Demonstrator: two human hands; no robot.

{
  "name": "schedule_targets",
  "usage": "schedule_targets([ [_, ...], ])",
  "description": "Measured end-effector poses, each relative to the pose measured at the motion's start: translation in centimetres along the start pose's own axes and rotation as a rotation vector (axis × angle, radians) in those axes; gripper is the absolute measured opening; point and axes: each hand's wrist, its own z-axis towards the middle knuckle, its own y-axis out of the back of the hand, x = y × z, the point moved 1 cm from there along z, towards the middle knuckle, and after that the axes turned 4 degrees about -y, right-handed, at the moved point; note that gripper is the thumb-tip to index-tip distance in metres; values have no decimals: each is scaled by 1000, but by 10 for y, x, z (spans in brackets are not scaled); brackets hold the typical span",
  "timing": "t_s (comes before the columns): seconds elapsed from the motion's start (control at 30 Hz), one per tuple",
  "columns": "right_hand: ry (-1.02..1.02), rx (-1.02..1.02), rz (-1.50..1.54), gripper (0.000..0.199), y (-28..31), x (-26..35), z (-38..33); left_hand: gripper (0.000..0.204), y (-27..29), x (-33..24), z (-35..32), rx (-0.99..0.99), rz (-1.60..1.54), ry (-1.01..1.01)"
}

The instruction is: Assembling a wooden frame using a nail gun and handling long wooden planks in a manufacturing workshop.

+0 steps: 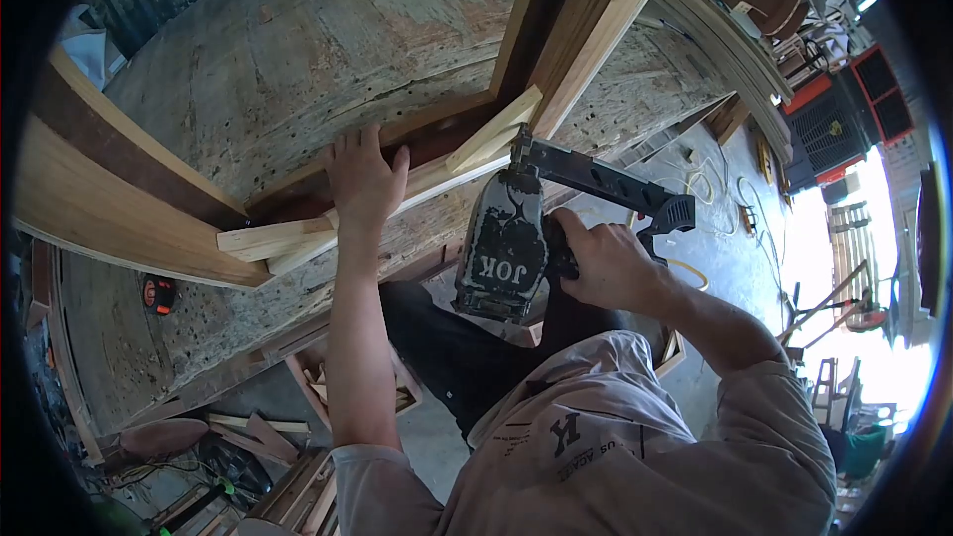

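My right hand [606, 263] is closed round the handle of a nail gun [508, 233] with a worn black and silver body. Its nose is up against the near corner of a wooden frame [432, 184], beside a short diagonal wooden strip [494, 134] laid across that corner. Over the frame's near rail lies my left hand [367, 179], fingers spread and thumb apart, pressing on the wood. A second short strip [273, 238] crosses the frame's left corner. The contact between nose and wood is partly hidden by the gun.
The frame rests on a rough, pitted wooden workbench [288, 50]. An orange and black tape measure [159, 293] lies on it at left. Below stands a wooden box [402, 387] with offcuts. Hoses [705, 179] trail over the floor at right, near stacked boards [730, 35].
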Motion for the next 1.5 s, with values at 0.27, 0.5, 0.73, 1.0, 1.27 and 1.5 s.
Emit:
schedule_targets([
  [0.27,1,8,-19,62,7,10,-10,47,1,2,0,22,-25,13],
  [0.5,-36,-48,-40,70,12,14,-15,47,1,3,0,33,-15,30],
  [0.73,-67,-63,-45,68,20,17,-13,45,3,2,-2,7,-10,30],
  [1.0,-46,-45,0,64,24,0,-15,46,-1,0,4,-1,-3,11],
  [1.27,294,-254,619,68,-30,-47,-45,39,-6,-5,4,-65,-18,87],
  [1.5,25,0,1085,10,-69,-63,-35,40,0,-26,-9,-101,64,75],
])
